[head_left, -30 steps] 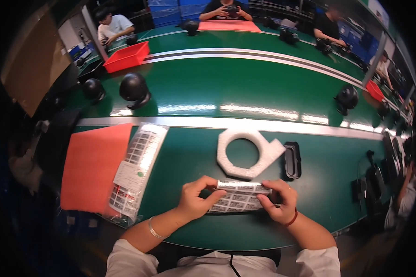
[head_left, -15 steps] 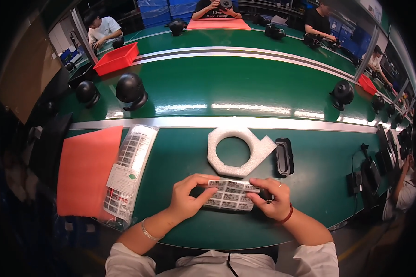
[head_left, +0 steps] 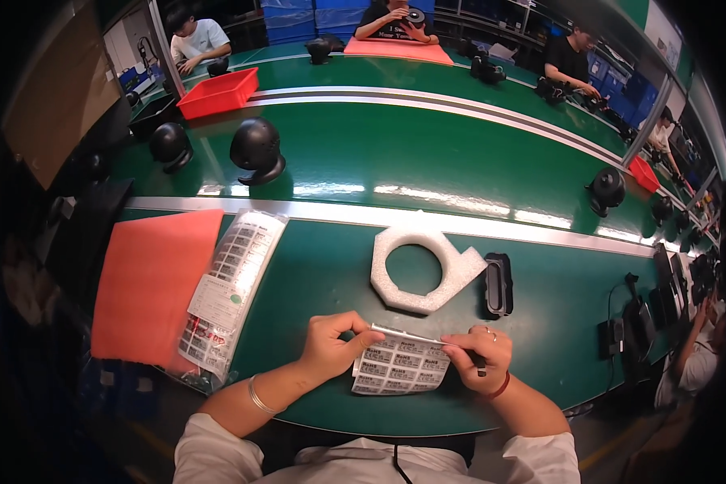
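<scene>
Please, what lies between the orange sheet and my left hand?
In the head view, a plastic-wrapped pack of printed labels, then green tabletop towards your left hand.

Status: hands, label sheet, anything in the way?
Left hand, right hand: both pinching label sheet by upper edge. Printed side showing. White foam ring beyond, not blocking.

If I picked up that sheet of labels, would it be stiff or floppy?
Probably floppy: the label sheet looks thin and gently curved. It's likely light too, since the left hand and right hand pinch it only near its upper corners.
</scene>
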Tool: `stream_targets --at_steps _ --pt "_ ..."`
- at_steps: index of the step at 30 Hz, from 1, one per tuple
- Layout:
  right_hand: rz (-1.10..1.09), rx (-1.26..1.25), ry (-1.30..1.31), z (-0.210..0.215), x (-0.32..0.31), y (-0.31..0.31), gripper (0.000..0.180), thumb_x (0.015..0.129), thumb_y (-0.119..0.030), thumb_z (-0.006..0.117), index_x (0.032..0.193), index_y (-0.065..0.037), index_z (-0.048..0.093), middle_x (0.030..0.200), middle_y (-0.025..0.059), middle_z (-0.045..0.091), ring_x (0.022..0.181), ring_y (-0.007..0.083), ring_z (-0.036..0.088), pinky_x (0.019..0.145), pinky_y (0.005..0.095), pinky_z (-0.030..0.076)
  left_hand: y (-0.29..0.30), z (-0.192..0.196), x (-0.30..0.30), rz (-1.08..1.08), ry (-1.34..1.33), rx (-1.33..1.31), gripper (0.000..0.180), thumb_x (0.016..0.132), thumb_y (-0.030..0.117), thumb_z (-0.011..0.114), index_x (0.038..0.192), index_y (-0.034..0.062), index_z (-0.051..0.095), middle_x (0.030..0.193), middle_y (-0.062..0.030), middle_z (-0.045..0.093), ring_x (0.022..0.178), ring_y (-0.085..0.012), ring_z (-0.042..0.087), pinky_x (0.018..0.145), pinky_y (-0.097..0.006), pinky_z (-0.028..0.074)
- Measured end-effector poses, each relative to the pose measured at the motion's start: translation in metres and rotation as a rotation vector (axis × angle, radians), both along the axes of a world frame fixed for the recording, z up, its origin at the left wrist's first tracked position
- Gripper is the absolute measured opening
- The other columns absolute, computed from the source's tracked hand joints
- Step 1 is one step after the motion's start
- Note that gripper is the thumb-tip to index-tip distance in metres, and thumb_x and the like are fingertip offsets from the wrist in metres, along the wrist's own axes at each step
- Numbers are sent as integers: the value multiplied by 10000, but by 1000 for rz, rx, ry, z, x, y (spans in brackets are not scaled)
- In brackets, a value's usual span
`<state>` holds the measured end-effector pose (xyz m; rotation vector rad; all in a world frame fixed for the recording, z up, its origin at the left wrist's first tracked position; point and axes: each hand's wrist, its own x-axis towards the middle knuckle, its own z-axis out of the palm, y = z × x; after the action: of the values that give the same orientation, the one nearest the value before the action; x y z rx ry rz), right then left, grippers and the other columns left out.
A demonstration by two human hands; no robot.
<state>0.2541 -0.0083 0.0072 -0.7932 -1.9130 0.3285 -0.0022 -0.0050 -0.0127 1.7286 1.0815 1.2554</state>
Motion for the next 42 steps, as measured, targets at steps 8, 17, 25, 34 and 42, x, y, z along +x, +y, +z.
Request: stream_targets --at_steps 8,17,25,34,42 --pt "-30 -325 194 -6 0 -2 43 791 -39 736 803 -8 709 615 44 636 485 82 531 459 218 384 8 6 9 -204 -244 -245 353 813 117 763 1134 32 642 1020 -54 692 898 -105 651 771 -242 537" --pt "-117 45 -54 20 8 16 217 730 -94 740 935 -33 703 519 11 489 436 113 470 432 243 333 6 -7 19 -149 -226 -262 154 884 154 699 900 17 631 799 -38 692 752 -66 647 672 -235 517" --pt "257 438 -549 86 -151 155 166 753 -51 693 909 -107 688 660 76 631 513 247 586 476 351 450 -13 -4 15 -257 64 166 239 868 359 665 927 131 620 710 -85 664 667 -269 669 579 -375 515" --pt "-176 -76 -1127 -14 -266 288 386 822 -185 505 1200 -183 586 932 143 702 826 346 678 705 449 548 -15 -3 21 -412 353 172 344 902 458 552 1050 155 622 776 -136 676 691 -350 658 654 -453 545" --pt "-146 380 -612 36 -181 282 255 803 -322 693 768 -78 631 718 137 640 612 313 637 532 418 486 -12 -6 27 -436 226 172 317 880 443 592 980 142 584 762 -136 672 690 -368 651 632 -483 518"
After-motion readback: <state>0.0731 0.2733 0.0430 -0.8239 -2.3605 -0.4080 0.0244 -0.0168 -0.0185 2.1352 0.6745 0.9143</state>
